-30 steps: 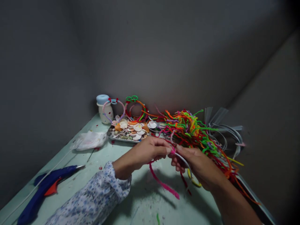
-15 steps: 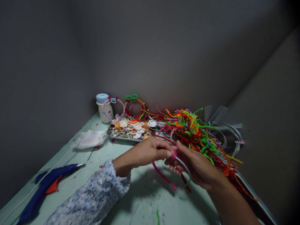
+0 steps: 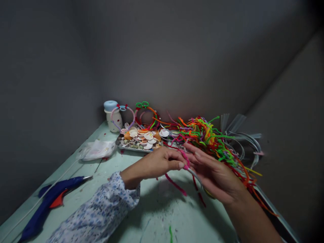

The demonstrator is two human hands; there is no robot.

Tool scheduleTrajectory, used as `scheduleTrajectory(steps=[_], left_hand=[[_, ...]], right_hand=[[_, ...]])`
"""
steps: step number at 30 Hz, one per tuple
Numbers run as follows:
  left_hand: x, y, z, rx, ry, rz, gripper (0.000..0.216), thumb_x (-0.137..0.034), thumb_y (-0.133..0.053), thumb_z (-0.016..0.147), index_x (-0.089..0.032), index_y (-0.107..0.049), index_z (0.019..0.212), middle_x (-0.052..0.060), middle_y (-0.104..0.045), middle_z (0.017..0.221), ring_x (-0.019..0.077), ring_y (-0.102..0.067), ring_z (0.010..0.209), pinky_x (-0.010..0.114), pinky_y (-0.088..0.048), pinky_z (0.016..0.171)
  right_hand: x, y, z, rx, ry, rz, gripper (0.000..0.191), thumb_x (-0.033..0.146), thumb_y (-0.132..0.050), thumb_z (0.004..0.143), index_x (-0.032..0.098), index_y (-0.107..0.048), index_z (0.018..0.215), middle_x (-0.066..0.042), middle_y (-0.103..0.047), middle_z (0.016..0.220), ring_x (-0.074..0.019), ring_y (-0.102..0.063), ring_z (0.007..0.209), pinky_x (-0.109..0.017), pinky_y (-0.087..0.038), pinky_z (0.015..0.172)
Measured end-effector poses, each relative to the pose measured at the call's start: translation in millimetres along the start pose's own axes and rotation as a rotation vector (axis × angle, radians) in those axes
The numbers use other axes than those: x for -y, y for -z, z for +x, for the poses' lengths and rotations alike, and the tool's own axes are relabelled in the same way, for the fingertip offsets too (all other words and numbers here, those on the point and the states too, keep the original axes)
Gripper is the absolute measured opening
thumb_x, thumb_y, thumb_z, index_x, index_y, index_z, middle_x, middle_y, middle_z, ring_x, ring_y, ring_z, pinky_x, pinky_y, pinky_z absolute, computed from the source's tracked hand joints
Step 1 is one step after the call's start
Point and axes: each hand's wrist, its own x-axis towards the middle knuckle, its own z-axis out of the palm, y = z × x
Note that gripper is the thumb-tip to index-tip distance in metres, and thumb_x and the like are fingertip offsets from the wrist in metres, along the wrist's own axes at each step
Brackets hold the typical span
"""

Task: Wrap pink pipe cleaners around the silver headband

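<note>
A white headband (image 3: 194,173) is pinched between the thumb and fingers of my left hand (image 3: 158,163), along with the pink pipe cleaner (image 3: 176,185) wrapped round its end. One pink length stands up from the pinch and another hangs below the left hand. My right hand (image 3: 215,173) is open beside it, fingers stretched out and palm turned to the band. The band's far part is hidden behind the right palm. Below the hands shows a dark red pipe cleaner (image 3: 201,199); I cannot tell whether it is attached.
A tray (image 3: 134,149) of shells (image 3: 149,136) stands at the back, with finished-looking pipe-cleaner headbands (image 3: 123,108) and a blue-lidded jar (image 3: 111,116) behind. Tangled pipe cleaners (image 3: 205,133) and bare bands (image 3: 253,145) lie right. On the left are a blue glue gun (image 3: 50,199) and plastic bag (image 3: 97,151).
My right hand has let go of the band and opened, its fingers straightening. The pink end at the pinch now sticks upward. My left hand has stayed almost still.
</note>
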Motion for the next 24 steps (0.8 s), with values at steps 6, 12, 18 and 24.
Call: scheduleTrajectory(steps=[6,12,18,24], left_hand=[[3.5,-4.3,0.3,0.021,0.034,-0.036,0.019,-0.03,-0.057,0.082,-0.016,-0.069,0.086,-0.001,-0.06,0.074,0.0097,-0.046,0.066,0.021,-0.035,0.063],[4.6,-11.2,1.3,0.054,0.115,-0.13,0.019,-0.029,-0.059,0.079,-0.014,-0.069,0.084,-0.001,-0.058,0.07,0.0096,-0.044,0.065,0.021,-0.034,0.062],[8.8,-13.6,2.5,-0.06,0.121,-0.232,0.016,-0.026,-0.062,0.076,-0.014,-0.071,0.081,0.0,-0.06,0.071,0.0095,-0.044,0.064,0.022,-0.033,0.062],[5.9,-8.8,4.2,-0.207,0.11,-0.341,0.013,-0.021,-0.061,0.074,-0.016,-0.072,0.078,-0.001,-0.059,0.068,0.0097,-0.043,0.065,0.023,-0.032,0.063]], right_hand=[[-1.4,-7.1,-0.2,-0.074,0.142,0.013,0.045,0.015,-0.069,0.075,0.029,-0.06,0.117,-0.002,-0.068,0.103,-0.0138,-0.065,0.089,-0.022,-0.052,0.08],[-4.0,-11.9,0.5,-0.154,0.218,-0.011,0.044,0.012,-0.076,0.067,0.024,-0.062,0.107,0.0,-0.067,0.091,-0.0083,-0.064,0.077,-0.014,-0.05,0.07],[-1.5,-9.1,0.6,-0.153,0.216,-0.124,0.041,0.02,-0.072,0.075,0.025,-0.058,0.114,-0.003,-0.067,0.097,-0.0121,-0.063,0.082,-0.021,-0.05,0.074],[-1.9,3.9,1.5,-0.101,0.182,-0.461,0.023,0.04,-0.063,0.082,0.02,-0.065,0.091,-0.004,-0.064,0.089,-0.017,-0.06,0.083,-0.028,-0.047,0.076]])
